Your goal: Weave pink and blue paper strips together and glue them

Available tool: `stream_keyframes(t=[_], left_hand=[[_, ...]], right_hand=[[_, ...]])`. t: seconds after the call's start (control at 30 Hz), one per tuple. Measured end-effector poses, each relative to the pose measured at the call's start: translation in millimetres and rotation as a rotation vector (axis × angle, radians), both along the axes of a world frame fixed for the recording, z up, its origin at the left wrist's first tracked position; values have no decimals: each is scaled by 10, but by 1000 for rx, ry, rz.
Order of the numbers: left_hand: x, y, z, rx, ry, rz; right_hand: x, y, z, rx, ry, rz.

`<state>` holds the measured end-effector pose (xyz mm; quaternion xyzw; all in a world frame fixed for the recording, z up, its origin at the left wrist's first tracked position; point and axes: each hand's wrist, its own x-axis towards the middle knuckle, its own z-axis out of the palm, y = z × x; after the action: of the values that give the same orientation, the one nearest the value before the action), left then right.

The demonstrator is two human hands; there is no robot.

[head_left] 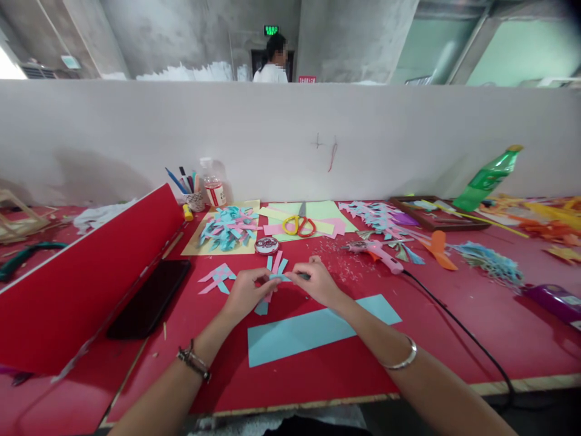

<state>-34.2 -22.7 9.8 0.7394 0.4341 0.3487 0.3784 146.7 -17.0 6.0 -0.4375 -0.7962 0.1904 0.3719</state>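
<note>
Pink and blue paper strips [278, 263], crossed over one another, are held above the red table. My left hand [249, 289] is closed, pinching them at the thumb and fingertips. From the other side my right hand [316, 282] grips the end of a blue strip, fingers closed. A small dark thing [305, 276] shows at the right fingers; what it is I cannot make out. To the left lies a woven pink-and-blue paper piece [219, 278]. Below my hands a wide blue paper strip [295, 336] lies flat, partly under my right forearm.
Behind are a pile of woven pieces [230, 227], a round tin [266, 245] and scissors [299, 225] on paper sheets. A pink glue gun [379, 254] with a black cord lies right. A black phone [149, 298] and a raised red board [97, 275] are left. A green bottle [488, 178] leans back right.
</note>
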Motion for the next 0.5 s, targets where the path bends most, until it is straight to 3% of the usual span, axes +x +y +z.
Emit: stream_keyframes(t=[0.17,0.5], left_hand=[[6,44,-30,-159,-177,3],[7,35,57,-333,-304,-11]], right_hand=[[45,4,-2,-4,-25,33],[56,47,-83,24,-47,62]])
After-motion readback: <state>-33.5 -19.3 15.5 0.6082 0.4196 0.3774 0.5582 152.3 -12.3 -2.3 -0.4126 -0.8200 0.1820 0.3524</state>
